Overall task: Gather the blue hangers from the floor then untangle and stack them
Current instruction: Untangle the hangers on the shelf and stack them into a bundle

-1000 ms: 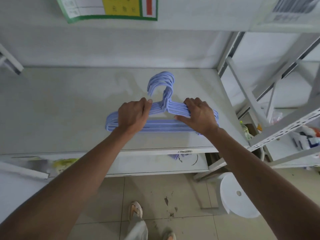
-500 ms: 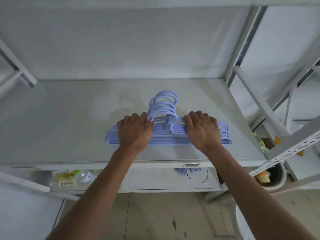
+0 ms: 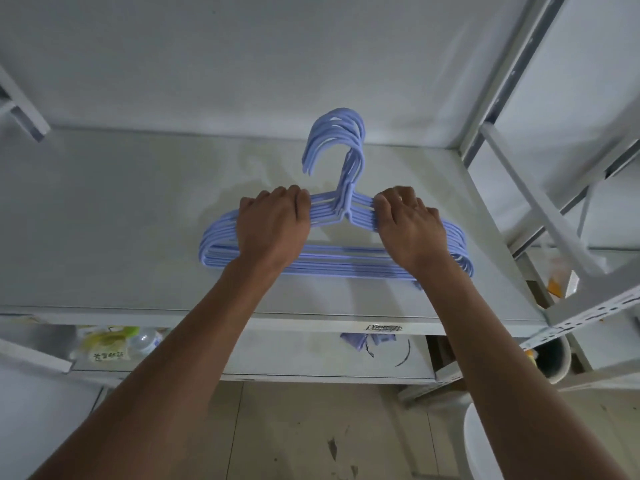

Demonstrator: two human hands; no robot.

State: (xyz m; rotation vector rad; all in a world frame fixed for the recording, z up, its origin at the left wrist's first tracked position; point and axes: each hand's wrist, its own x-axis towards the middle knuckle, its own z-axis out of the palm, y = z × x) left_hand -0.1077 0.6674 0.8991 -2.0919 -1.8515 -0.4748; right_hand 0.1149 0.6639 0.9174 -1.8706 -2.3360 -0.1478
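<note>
A stack of several blue hangers (image 3: 346, 263) lies on the grey shelf (image 3: 121, 220), hooks bunched together and pointing toward the back wall. My left hand (image 3: 273, 226) grips the left shoulders of the stack, fingers curled over the upper bars. My right hand (image 3: 408, 226) grips the right shoulders the same way. Both hands cover parts of the stack; the bottom bars show between my wrists.
The shelf's front edge (image 3: 311, 322) runs below my forearms, with a lower shelf holding a bottle and a yellow-green packet (image 3: 107, 344). Metal rack posts (image 3: 540, 202) stand at the right. A white stool (image 3: 485, 445) and a bucket (image 3: 550, 358) sit on the floor.
The hangers' hooks have risen and drawn together into a tighter bunch. Both hands now curl round the shoulders instead of lying flatter on them. The camera has moved closer.
</note>
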